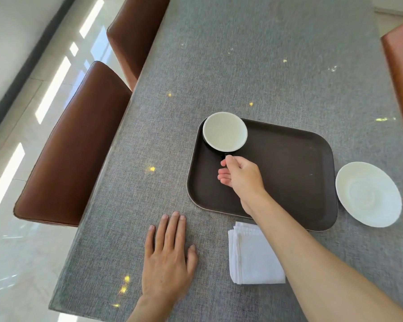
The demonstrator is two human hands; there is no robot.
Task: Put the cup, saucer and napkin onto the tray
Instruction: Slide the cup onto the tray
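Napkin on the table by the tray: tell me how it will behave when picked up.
The napkin looks like folded white cloth with stacked layers at its far edge, so it will probably be floppy and may unfold if lifted by one corner. It seems thin and light. Lying flat on the woven tablecloth, it would likely bunch rather than slide when pushed.

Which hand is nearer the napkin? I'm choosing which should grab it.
Left. The left hand lies flat on the table beside the napkin; the right hand is over the tray.
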